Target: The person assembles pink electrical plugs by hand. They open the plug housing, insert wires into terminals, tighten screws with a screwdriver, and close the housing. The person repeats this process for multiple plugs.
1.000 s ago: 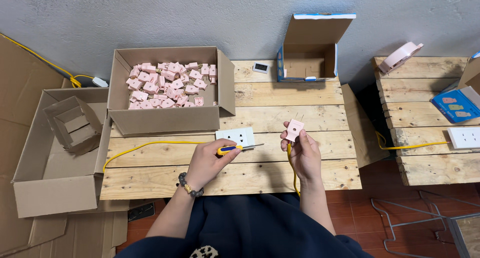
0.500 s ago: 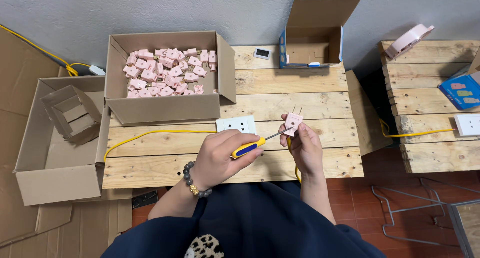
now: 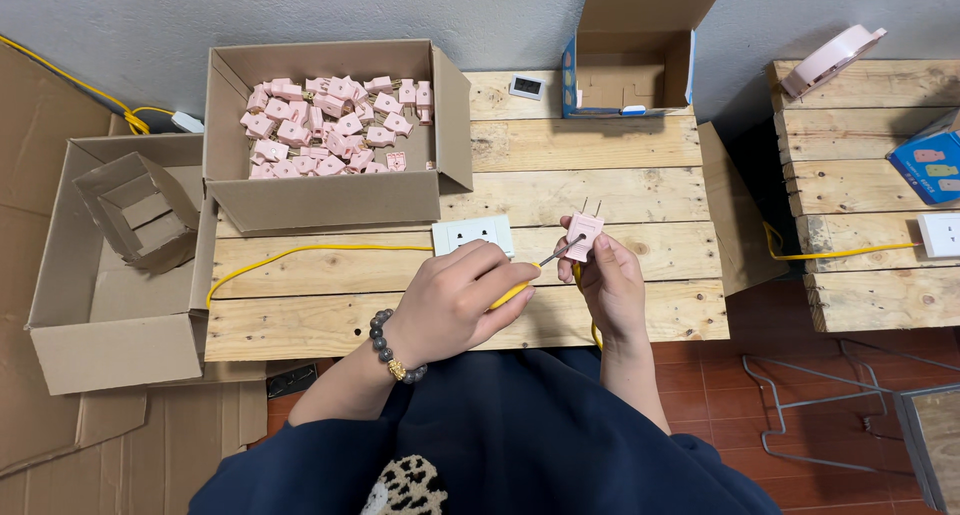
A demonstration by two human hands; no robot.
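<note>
Seen from the head camera, a person is working at a rough slatted wooden table (image 3: 640,190); the right hand (image 3: 612,283) is pinching a small pink plastic plug (image 3: 583,231) between closed fingers, holding it upright just above the table's near edge, its long axis running away from the person and its two thin metal prongs pointing toward the far wall; the left hand (image 3: 455,300), wearing a dark beaded bracelet, is gripping a yellow-handled screwdriver (image 3: 535,272) in a closed fist, the slim metal shaft angling up to the right with its tip meeting the plug's face; a yellow cable (image 3: 300,253) is trailing across the boards to a white rectangular socket (image 3: 473,235); behind it, an open cardboard box (image 3: 330,200) is holding a heap of matching pink plugs.
</note>
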